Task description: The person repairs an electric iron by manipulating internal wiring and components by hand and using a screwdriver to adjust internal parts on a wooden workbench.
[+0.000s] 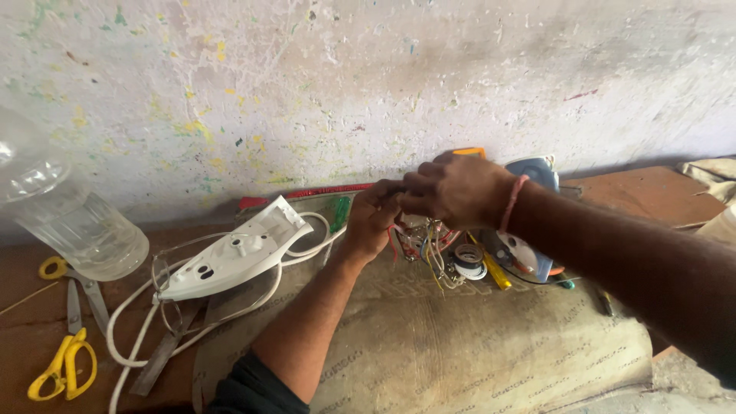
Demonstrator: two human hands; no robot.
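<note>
Left hand (373, 216) and right hand (454, 188) closed together, pinching wires (431, 249) above the tabletop (475, 345), beside a tape roll (468, 259); white iron shell (234, 257), yellow scissors (65, 360) lying left.

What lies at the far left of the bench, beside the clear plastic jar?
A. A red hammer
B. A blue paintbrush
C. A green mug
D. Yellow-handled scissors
D: the yellow-handled scissors lie at the bench's left edge, just below the clear plastic jar and left of the white cord.
</note>
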